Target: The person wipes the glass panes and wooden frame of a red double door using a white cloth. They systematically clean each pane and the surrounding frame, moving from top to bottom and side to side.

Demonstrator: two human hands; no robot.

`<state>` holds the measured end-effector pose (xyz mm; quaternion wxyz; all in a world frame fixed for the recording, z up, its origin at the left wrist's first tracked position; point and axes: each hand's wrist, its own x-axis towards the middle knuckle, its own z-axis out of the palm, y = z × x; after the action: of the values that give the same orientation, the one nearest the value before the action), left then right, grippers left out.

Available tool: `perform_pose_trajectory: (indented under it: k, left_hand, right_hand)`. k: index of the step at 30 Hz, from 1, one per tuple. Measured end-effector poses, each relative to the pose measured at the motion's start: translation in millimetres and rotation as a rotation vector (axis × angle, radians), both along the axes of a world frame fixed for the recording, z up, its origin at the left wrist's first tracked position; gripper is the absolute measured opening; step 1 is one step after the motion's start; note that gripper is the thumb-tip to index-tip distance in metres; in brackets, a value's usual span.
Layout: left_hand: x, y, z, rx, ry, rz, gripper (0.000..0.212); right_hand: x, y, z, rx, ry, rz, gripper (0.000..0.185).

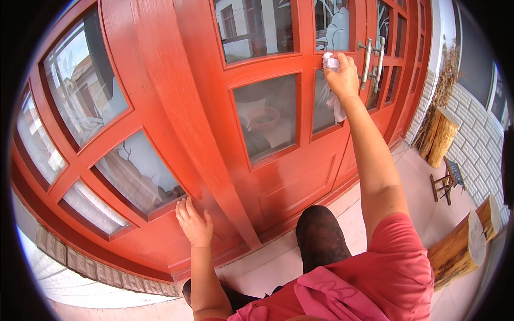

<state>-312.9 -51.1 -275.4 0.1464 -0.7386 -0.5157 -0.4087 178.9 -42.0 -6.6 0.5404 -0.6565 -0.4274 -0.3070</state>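
My right hand (342, 77) grips a crumpled pale pink cloth (331, 61) against the rail of a red wooden door (277, 68), just below an etched glass pane (332, 30). Part of the cloth hangs beneath the hand, in front of a lower glass pane (322, 100). My left hand (195, 222) holds nothing; its fingers are apart and rest on the red frame at the lower edge of a window pane (140, 172) on the left. Metal door handles (366, 64) are just right of my right hand.
Log stumps (439, 136) and dried stalks (445, 76) stand by the white brick wall (478, 120) at the right. A small folding stool (447, 180) is near them, with more cut logs (461, 244) lower down. The floor (257, 277) is tiled.
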Motion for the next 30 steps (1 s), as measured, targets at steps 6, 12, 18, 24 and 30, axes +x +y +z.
perform_pose_trajectory:
  k: [6, 12, 18, 24, 30]
  left_hand:
    - [3.2, -1.8, 1.3, -0.009, -0.017, 0.016, 0.070]
    - [-2.2, -4.7, 2.0, -0.003, -0.015, 0.027, 0.071]
    - [0.9, -3.6, 3.0, -0.026, -0.013, -0.013, 0.072]
    - [-3.5, -3.6, 0.7, -0.020, 0.006, -0.015, 0.072]
    - [-3.7, -5.2, 1.8, -0.014, 0.011, -0.016, 0.072]
  right_hand:
    - [-92.9, 2.4, -3.3, 0.091, -0.410, 0.199, 0.040]
    - [-123.9, -3.2, 3.1, 0.033, -0.712, 0.460, 0.039]
    - [-38.5, -0.1, -2.8, 0.073, -0.427, 0.239, 0.033]
    - [-19.3, 3.7, -2.8, 0.087, -0.027, 0.267, 0.036]
    - [-66.2, 2.0, 5.5, 0.131, -0.103, 0.395, 0.046]
